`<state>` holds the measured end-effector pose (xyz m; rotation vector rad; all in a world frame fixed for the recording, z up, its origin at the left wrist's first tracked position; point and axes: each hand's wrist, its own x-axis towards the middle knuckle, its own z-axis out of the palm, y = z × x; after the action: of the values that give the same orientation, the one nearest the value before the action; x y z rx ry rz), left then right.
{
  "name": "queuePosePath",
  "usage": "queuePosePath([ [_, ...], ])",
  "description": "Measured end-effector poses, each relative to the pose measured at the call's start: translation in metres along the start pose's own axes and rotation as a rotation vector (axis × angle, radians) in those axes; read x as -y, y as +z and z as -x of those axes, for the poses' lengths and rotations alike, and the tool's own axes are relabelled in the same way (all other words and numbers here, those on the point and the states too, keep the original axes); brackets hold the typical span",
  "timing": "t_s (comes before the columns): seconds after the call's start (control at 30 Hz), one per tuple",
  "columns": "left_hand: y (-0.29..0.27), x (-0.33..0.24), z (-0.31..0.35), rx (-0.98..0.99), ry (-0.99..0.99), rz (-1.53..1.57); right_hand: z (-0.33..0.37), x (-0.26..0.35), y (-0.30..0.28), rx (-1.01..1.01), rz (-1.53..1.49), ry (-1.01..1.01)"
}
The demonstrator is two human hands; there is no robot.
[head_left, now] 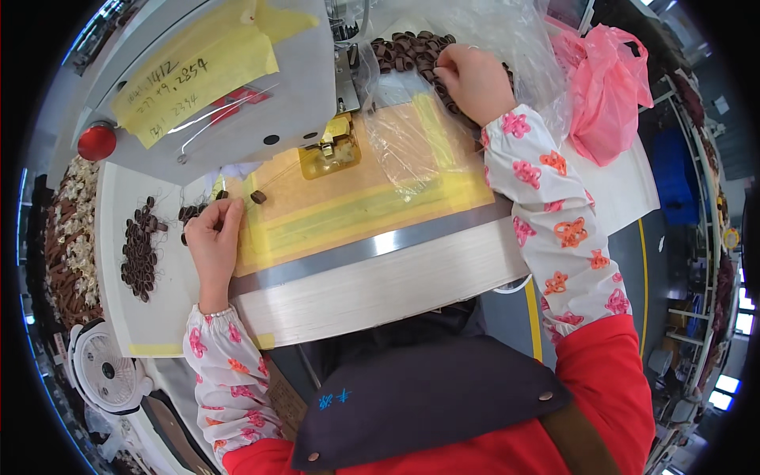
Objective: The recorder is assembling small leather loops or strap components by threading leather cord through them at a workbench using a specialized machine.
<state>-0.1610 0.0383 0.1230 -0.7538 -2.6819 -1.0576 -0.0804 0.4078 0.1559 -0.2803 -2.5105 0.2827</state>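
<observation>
My left hand (215, 241) rests on the table left of the sewing machine (237, 87), thumb and fingers pinched together. Whatever lies between its fingertips is hidden. Just beyond them is a single small brown loop (258, 196), apart from the hand, with thin threads near it. My right hand (477, 83) reaches to the back right, its fingers curled at a heap of brown loops (412, 51) on a see-through plastic bag (404, 150). I cannot make out what it grips. The machine's presser foot (327, 149) stands over a yellowish plate between the hands.
A second pile of brown loops (142, 249) with loose threads lies at the left. Yellow tape (348, 222) edges the work surface. A pink plastic bag (606, 95) sits at the right, a white fan (107, 368) at the lower left. A red knob (96, 142) juts from the machine.
</observation>
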Motion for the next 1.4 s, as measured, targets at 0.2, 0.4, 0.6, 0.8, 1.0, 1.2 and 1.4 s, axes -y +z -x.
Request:
queuePosePath([
  [0.2, 0.023, -0.058, -0.007, -0.012, 0.411, -0.176, -0.018, -0.030, 0.008, 0.150, 0.198, 0.099],
  [0.4, 0.076, -0.065, -0.014, 0.019, 0.296, -0.100, -0.020, -0.029, 0.017, 0.162, 0.269, 0.074],
  [0.6, 0.078, -0.068, -0.018, 0.004, 0.227, -0.079, -0.015, -0.036, 0.022, 0.103, 0.417, -0.068],
  [0.8, 0.067, -0.062, -0.016, 0.135, 0.047, 0.242, -0.012, 0.002, 0.003, 0.027, 0.060, -0.143],
  [1.0, 0.058, -0.072, -0.019, 0.387, -0.073, 0.539, 0.042, 0.096, 0.016, 0.264, -0.660, -0.090],
  [1.2, 0.063, -0.067, -0.020, 0.365, 0.086, 0.508, 0.058, 0.125, 0.033, 0.360, -0.742, -0.143],
  [1.4, 0.061, -0.067, -0.022, 0.386, 0.162, 0.412, 0.062, 0.120, 0.036, 0.225, -0.459, -0.351],
])
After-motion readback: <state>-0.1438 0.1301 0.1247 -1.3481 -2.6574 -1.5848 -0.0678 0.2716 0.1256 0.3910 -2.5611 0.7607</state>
